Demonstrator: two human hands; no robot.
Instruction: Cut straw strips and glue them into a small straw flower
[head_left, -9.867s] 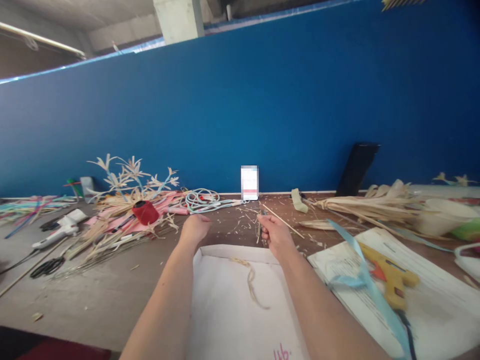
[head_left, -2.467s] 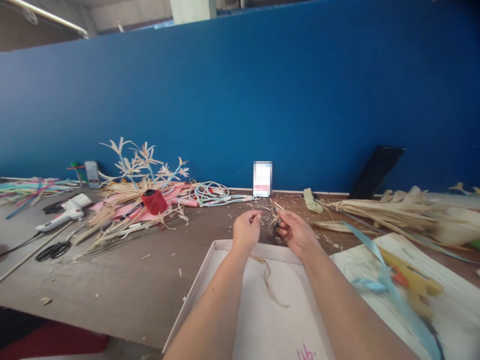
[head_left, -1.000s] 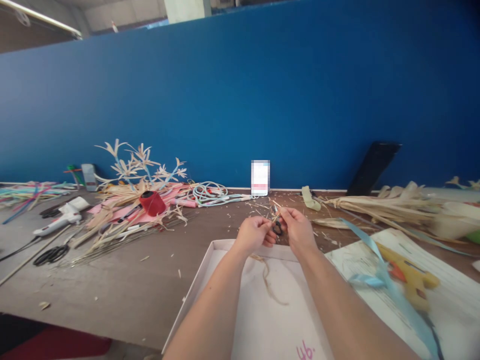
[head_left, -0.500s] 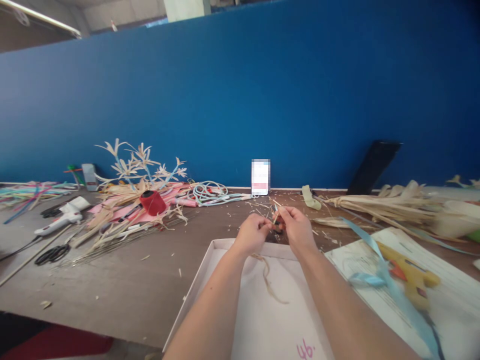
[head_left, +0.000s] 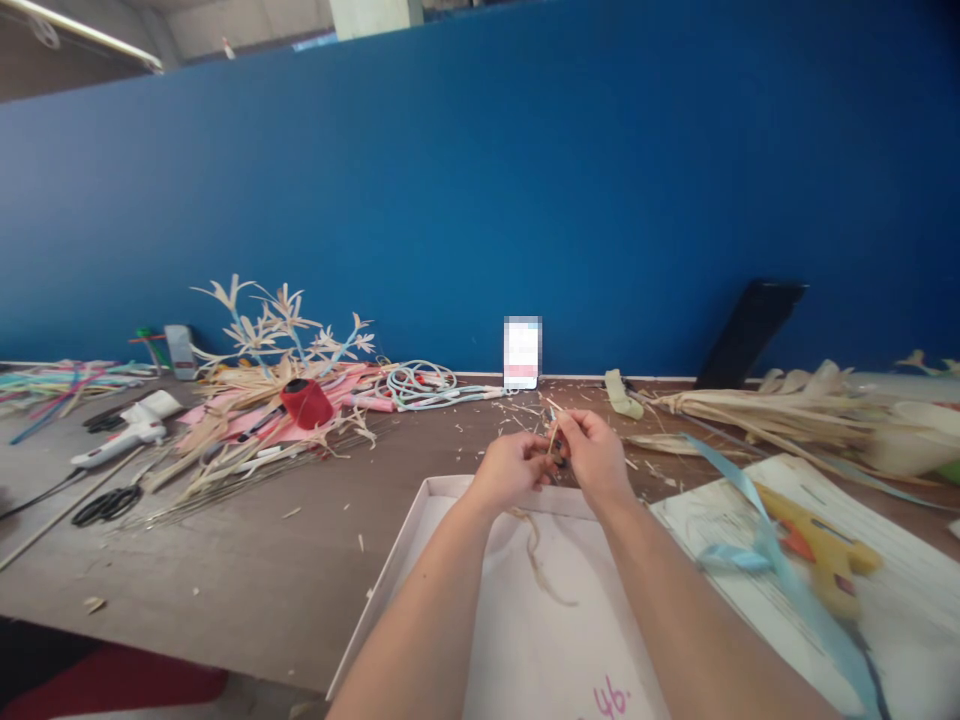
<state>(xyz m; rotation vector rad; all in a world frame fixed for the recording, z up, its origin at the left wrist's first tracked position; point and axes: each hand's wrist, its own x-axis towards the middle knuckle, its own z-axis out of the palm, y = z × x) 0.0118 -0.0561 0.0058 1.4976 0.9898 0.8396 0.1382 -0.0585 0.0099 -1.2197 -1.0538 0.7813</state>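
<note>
My left hand [head_left: 508, 468] and my right hand [head_left: 592, 452] meet above the far rim of a shallow white box [head_left: 420, 560]. Both are closed, fingertips pinching a thin straw piece [head_left: 553, 434] between them. A small dark object, partly hidden, sits in my right hand's fingers. A curled straw strip [head_left: 534, 555] lies inside the box below my hands.
A yellow glue gun [head_left: 814, 545] and light blue ribbon [head_left: 750, 520] lie on paper at right. Dried husks [head_left: 757, 412] are behind them. Left: straw flowers [head_left: 277, 335], red spool [head_left: 307, 403], white glue gun [head_left: 124, 435], black scissors [head_left: 105, 505], coiled cable [head_left: 416, 385]. A phone [head_left: 522, 352] leans on the blue wall.
My two hands came together from slightly apart and now pinch the straw piece jointly; over the last second they barely moved.
</note>
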